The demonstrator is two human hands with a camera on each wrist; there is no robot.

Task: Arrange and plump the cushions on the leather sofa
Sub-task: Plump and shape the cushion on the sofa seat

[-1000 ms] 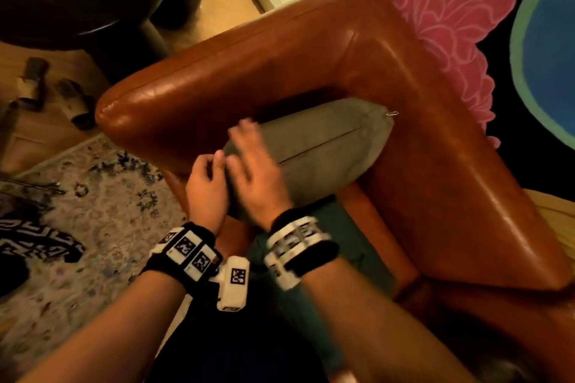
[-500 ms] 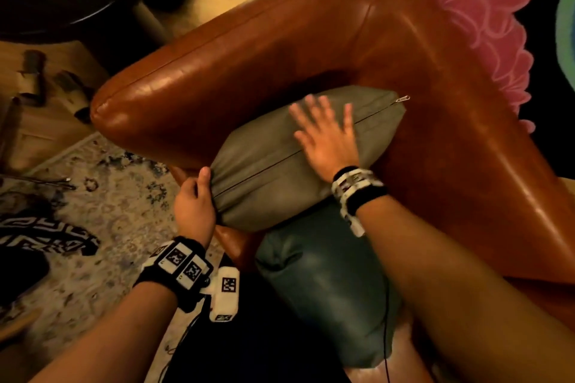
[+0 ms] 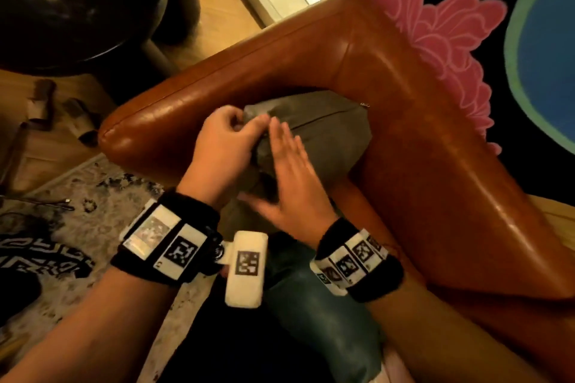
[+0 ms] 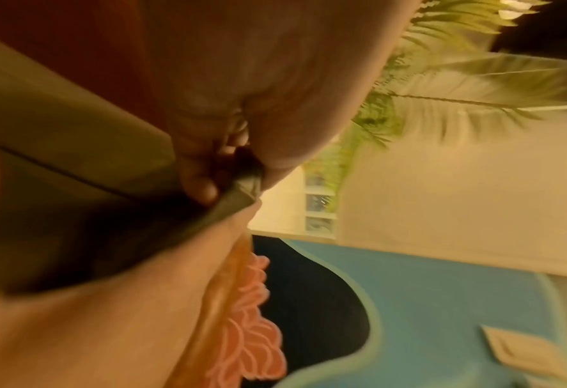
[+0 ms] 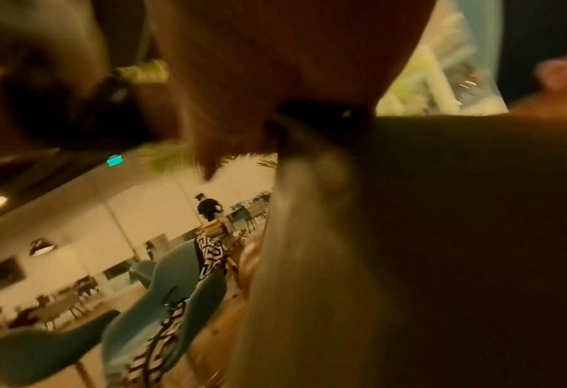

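Observation:
A grey-green cushion (image 3: 323, 134) with a zip seam stands in the corner of the brown leather sofa (image 3: 413, 121), leaning against the armrest and backrest. My left hand (image 3: 227, 137) pinches the cushion's near corner; in the left wrist view the curled fingers (image 4: 202, 183) clamp a fold of the cushion (image 4: 76, 147). My right hand (image 3: 292, 171) lies flat with straight fingers against the cushion's near face. A teal cushion (image 3: 323, 320) lies lower on the seat, partly under my right forearm.
A patterned rug (image 3: 81, 221) covers the floor left of the sofa. Behind the armrest stands a dark round piece of furniture (image 3: 77, 3). A pink flower-shaped rug (image 3: 445, 40) and a blue one (image 3: 547, 56) lie behind the backrest.
My right hand came back from the cushion's top middle to its near end. My left hand rose from the lower corner and now pinches the upper near corner.

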